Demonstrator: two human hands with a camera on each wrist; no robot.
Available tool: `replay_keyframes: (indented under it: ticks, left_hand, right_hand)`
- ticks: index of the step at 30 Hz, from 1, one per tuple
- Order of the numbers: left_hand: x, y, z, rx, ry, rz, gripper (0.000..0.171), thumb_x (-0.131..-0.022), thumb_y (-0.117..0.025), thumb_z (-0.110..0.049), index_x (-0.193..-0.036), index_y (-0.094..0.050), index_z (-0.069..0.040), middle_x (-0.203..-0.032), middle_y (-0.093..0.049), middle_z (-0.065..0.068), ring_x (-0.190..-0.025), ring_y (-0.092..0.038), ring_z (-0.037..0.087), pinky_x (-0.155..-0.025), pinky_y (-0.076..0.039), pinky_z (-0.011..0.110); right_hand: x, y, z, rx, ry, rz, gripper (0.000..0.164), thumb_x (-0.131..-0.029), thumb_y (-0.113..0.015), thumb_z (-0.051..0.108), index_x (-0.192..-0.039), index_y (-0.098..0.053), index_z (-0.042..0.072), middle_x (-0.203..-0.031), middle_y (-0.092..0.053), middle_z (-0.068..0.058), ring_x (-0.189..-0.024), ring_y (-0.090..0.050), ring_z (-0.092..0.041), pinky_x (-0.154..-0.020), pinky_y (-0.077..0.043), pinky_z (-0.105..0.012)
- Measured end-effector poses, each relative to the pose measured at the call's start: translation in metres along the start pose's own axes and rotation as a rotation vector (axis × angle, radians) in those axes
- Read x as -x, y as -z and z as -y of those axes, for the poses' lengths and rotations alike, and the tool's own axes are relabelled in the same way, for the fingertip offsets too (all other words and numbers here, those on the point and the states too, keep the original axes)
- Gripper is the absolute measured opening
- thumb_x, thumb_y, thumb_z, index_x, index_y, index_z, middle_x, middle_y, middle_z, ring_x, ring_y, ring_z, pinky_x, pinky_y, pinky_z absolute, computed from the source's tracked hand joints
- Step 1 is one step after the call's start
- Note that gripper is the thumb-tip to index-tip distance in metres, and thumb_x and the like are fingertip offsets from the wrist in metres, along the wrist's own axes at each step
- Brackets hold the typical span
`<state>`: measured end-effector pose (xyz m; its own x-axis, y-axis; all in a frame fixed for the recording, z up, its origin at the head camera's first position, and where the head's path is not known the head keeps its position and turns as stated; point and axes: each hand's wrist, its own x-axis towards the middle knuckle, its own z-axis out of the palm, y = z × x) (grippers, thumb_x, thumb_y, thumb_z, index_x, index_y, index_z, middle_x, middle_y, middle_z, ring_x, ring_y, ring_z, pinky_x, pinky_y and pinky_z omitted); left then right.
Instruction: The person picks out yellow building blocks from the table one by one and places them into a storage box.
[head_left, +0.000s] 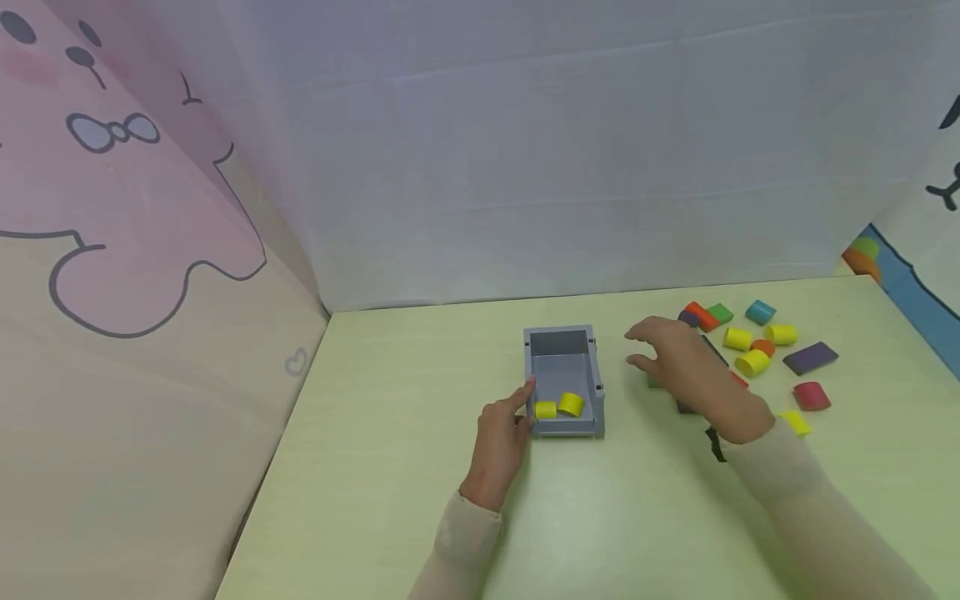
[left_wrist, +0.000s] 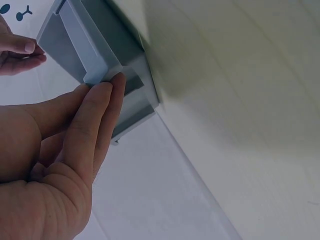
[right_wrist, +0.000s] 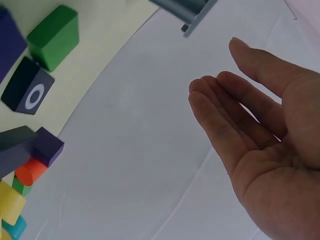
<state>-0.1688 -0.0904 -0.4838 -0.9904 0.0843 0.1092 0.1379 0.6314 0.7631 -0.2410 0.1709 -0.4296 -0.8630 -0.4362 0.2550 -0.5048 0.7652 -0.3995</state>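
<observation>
A grey rectangular box (head_left: 562,427), open at the top, stands on the table with two yellow cylinder blocks (head_left: 571,405) inside at its near end. My left hand (head_left: 498,442) holds its left side near the front corner. In the left wrist view, the left thumb and fingers (left_wrist: 102,100) come together at an edge of the box (left_wrist: 132,60). My right hand (head_left: 686,367) hovers right of the box, and its palm shows bare in the right wrist view. Its thumb stands apart from the gently bent fingers (right_wrist: 215,120).
Loose coloured blocks lie at the right, partly under the right hand: several yellow cylinders (head_left: 752,362), a purple block (head_left: 811,358), a red one (head_left: 812,396) and a blue one (head_left: 761,312). A pale cloth (head_left: 600,167) hangs behind the table (head_left: 390,467).
</observation>
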Motion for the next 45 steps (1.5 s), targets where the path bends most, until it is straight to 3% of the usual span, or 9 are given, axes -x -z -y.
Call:
replay_keyframes:
  ticks: [6, 12, 21, 27, 33, 39, 45]
  left_hand:
    - [-0.002, -0.002, -0.001, 0.006, 0.026, 0.003, 0.059, -0.079, -0.064, 0.005, -0.13, -0.047, -0.019, -0.124, -0.052, 0.011, -0.045, -0.037, 0.002, -0.042, -0.035, 0.021]
    - [-0.004, -0.002, -0.002, 0.015, 0.01, 0.005, 0.058, -0.08, -0.063, 0.005, -0.131, -0.047, -0.017, -0.118, -0.056, 0.015, -0.042, -0.029, 0.002, -0.04, -0.03, 0.019]
    - [-0.007, -0.001, -0.005, 0.011, 0.0, -0.012, 0.059, -0.078, -0.064, 0.006, -0.13, -0.048, -0.017, -0.123, -0.053, 0.015, -0.049, -0.042, 0.001, -0.044, -0.038, 0.02]
    - [-0.008, -0.003, -0.005, 0.019, 0.021, -0.004, 0.06, -0.078, -0.064, 0.006, -0.13, -0.047, -0.018, -0.123, -0.053, 0.014, -0.045, -0.039, 0.002, -0.042, -0.035, 0.02]
    - [-0.009, -0.005, -0.005, 0.007, 0.026, -0.008, 0.059, -0.078, -0.065, 0.006, -0.13, -0.048, -0.019, -0.122, -0.054, 0.014, -0.05, -0.045, 0.002, -0.045, -0.039, 0.02]
    - [-0.009, -0.005, -0.005, 0.01, 0.005, -0.022, 0.059, -0.078, -0.065, 0.006, -0.129, -0.048, -0.017, -0.122, -0.054, 0.015, -0.048, -0.041, 0.001, -0.044, -0.038, 0.021]
    - [-0.009, -0.006, -0.004, 0.022, -0.004, -0.029, 0.06, -0.078, -0.064, 0.007, -0.13, -0.048, -0.018, -0.123, -0.053, 0.013, -0.046, -0.038, 0.001, -0.042, -0.037, 0.021]
  right_hand:
    - [0.002, 0.009, -0.022, 0.017, -0.003, -0.043, 0.032, -0.073, -0.074, 0.006, -0.102, -0.061, -0.002, -0.097, -0.063, -0.017, -0.086, -0.057, -0.03, -0.072, -0.05, -0.047]
    - [0.003, 0.02, -0.042, 0.013, -0.07, -0.035, 0.034, -0.073, -0.073, 0.005, -0.103, -0.061, -0.005, -0.097, -0.063, -0.021, -0.082, -0.058, -0.033, -0.07, -0.049, -0.049]
    - [0.006, 0.023, -0.068, -0.015, -0.104, -0.041, 0.028, -0.074, -0.072, 0.004, -0.1, -0.063, -0.001, -0.092, -0.063, -0.016, -0.082, -0.059, -0.031, -0.07, -0.049, -0.049]
    - [0.01, 0.025, -0.082, -0.013, -0.107, -0.055, 0.026, -0.074, -0.073, 0.005, -0.097, -0.064, -0.001, -0.089, -0.063, -0.018, -0.081, -0.057, -0.033, -0.069, -0.048, -0.051]
    - [0.011, 0.026, -0.094, 0.005, -0.227, 0.008, 0.031, -0.076, -0.07, 0.004, -0.104, -0.06, -0.005, -0.098, -0.06, -0.024, -0.087, -0.053, -0.038, -0.072, -0.045, -0.054]
    - [0.011, 0.025, -0.108, 0.008, -0.334, 0.053, 0.038, -0.079, -0.068, 0.005, -0.112, -0.055, -0.008, -0.107, -0.054, -0.029, -0.094, -0.048, -0.043, -0.077, -0.043, -0.058]
    - [0.01, 0.027, -0.12, 0.018, -0.35, 0.065, 0.037, -0.079, -0.066, 0.004, -0.111, -0.054, -0.01, -0.108, -0.052, -0.033, -0.095, -0.047, -0.046, -0.079, -0.042, -0.06]
